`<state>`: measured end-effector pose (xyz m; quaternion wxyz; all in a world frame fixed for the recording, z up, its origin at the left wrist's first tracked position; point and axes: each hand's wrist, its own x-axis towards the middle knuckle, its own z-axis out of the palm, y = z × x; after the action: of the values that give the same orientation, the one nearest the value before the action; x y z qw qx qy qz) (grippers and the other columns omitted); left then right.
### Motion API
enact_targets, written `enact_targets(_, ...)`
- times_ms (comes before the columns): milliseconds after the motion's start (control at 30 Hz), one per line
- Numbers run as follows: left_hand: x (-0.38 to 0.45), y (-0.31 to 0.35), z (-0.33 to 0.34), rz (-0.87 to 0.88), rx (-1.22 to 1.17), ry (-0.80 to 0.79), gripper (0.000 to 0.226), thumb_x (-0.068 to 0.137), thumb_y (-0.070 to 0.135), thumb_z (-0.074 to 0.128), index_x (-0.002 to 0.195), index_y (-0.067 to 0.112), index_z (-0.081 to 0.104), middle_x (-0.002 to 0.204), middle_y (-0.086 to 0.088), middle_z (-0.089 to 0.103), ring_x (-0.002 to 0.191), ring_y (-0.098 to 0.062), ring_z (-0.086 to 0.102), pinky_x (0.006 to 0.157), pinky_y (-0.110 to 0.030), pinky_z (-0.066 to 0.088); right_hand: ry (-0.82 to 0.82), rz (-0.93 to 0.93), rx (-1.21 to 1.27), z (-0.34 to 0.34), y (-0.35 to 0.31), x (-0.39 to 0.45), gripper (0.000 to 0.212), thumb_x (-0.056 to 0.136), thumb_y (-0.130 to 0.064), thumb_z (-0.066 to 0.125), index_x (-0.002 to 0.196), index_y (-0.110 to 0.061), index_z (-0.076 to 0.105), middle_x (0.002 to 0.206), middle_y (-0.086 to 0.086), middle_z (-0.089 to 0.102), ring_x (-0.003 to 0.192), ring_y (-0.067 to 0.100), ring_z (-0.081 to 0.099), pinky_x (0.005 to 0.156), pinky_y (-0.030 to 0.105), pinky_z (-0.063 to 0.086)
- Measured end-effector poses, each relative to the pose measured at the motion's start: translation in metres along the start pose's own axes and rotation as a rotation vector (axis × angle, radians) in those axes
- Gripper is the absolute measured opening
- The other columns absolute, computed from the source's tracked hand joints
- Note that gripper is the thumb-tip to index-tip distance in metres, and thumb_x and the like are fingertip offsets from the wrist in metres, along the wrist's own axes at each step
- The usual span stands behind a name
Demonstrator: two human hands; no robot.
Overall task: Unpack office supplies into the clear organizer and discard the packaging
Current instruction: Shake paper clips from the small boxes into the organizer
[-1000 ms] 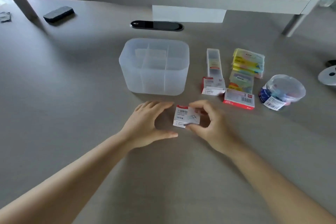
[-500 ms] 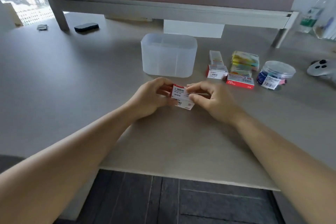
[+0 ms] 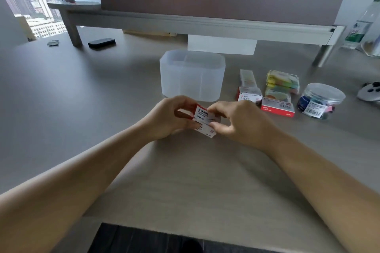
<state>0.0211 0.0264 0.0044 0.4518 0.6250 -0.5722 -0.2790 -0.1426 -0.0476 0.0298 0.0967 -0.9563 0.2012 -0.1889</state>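
paper clip box [image 3: 202, 116] held between both hands above desk's near edge, long axis left-right. left hand [image 3: 170, 117] grips red end; right hand [image 3: 236, 121] pinches white end. clear organizer [image 3: 192, 75] just beyond.

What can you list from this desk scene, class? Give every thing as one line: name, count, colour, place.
paper clip box: 1, red and white, held in both hands above the desk
clear organizer: 1, frosted clear, mid desk behind the hands
small boxes: 2, red and white, right of the organizer
slim clear pack: 1, behind the nearer small box
sticky notes: 1 wrapped bundle, yellow, green and pink, right of the slim pack
round tub: 1, clear with label, far right
black case: 1, far left by the shelf leg
water bottle: 1, clear, green label, far right back
desk: 1, grey
left hand: grips the box's left end
right hand: pinches the box's right end
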Motion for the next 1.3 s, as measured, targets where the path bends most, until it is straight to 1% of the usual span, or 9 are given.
enact_targets(167,0.006,-0.007,-0.003,-0.010,-0.029,0.006,0.043,0.065,-0.001,0.074,0.101,0.019,0.060,0.088,0.008,0.065,0.067,0.002,0.065,0.073,-0.018,0.054,0.031,-0.049,-0.017,0.005,0.004,0.006,0.033,0.082,-0.018,0.058,0.113,-0.008,0.058,0.104,0.010,0.070,0.088,0.025,0.066,0.079,0.036,0.053)
enact_targets(300,0.014,-0.009,-0.005,-0.003,-0.017,-0.016,0.043,0.064,0.001,0.075,0.091,0.031,0.059,0.087,0.007,0.066,0.077,-0.005,0.065,0.081,-0.025,0.054,0.050,-0.049,-0.008,0.008,0.010,0.011,0.032,0.081,-0.017,0.055,0.111,-0.008,0.060,0.100,0.012,0.071,0.084,0.025,0.068,0.072,0.038,0.056)
enact_targets(433,0.017,-0.011,-0.007,-0.008,-0.017,-0.019,0.044,0.065,0.003,0.075,0.099,0.025,0.059,0.097,-0.004,0.068,0.092,-0.020,0.066,0.087,-0.035,0.053,0.028,-0.022,0.058,0.007,0.014,0.015,0.030,0.083,-0.013,0.054,0.113,-0.012,0.059,0.102,0.008,0.070,0.085,0.018,0.066,0.067,0.025,0.054)
enact_targets(600,0.016,-0.011,-0.008,-0.009,-0.084,-0.031,0.042,0.068,-0.002,0.071,0.096,0.026,0.057,0.093,0.005,0.066,0.088,-0.013,0.067,0.080,-0.025,0.055,0.040,0.119,0.288,0.006,0.018,0.019,0.023,0.085,-0.010,0.050,0.103,-0.015,0.064,0.093,0.002,0.069,0.074,0.009,0.064,0.053,0.017,0.049)
enact_targets(733,0.016,-0.011,-0.008,-0.004,-0.177,0.018,0.040,0.069,-0.005,0.069,0.089,0.027,0.057,0.090,0.008,0.064,0.072,0.003,0.065,0.071,-0.015,0.054,0.045,0.148,0.484,0.009,0.018,0.019,0.014,0.080,-0.016,0.062,0.093,-0.023,0.059,0.087,-0.010,0.063,0.083,0.007,0.062,0.072,0.013,0.050)
enact_targets(800,0.016,-0.011,-0.008,-0.002,-0.206,0.018,0.040,0.069,-0.006,0.067,0.087,0.028,0.056,0.089,0.007,0.064,0.069,0.005,0.065,0.069,-0.014,0.054,0.073,0.178,0.570,0.011,0.019,0.020,0.017,0.077,-0.017,0.066,0.084,-0.028,0.056,0.085,-0.014,0.063,0.081,0.005,0.063,0.071,0.012,0.052)
enact_targets(933,0.017,-0.011,-0.008,-0.007,-0.239,-0.025,0.043,0.068,-0.012,0.066,0.088,0.025,0.057,0.091,0.004,0.064,0.069,0.003,0.066,0.067,-0.014,0.054,0.208,0.288,0.812,0.010,0.024,0.024,0.006,0.083,-0.014,0.058,0.080,-0.019,0.057,0.077,-0.002,0.062,0.069,0.004,0.065,0.064,0.019,0.057)
enact_targets(1100,0.017,-0.011,-0.006,-0.021,-0.251,-0.076,0.046,0.067,-0.015,0.066,0.088,0.025,0.057,0.091,0.006,0.065,0.070,0.001,0.066,0.070,-0.017,0.055,0.251,0.509,0.989,0.014,0.028,0.032,0.014,0.088,-0.016,0.051,0.075,-0.013,0.054,0.070,0.005,0.060,0.048,0.004,0.063,0.045,0.018,0.053)
enact_targets(1300,0.014,-0.005,-0.005,-0.014,-0.350,-0.071,0.041,0.069,-0.016,0.062,0.089,0.020,0.057,0.091,0.002,0.064,0.071,-0.001,0.067,0.065,-0.016,0.055,0.142,0.709,1.059,0.013,0.025,0.039,0.023,0.090,-0.025,0.049,0.074,-0.010,0.055,0.068,0.007,0.061,0.058,0.017,0.059,0.051,0.029,0.051)
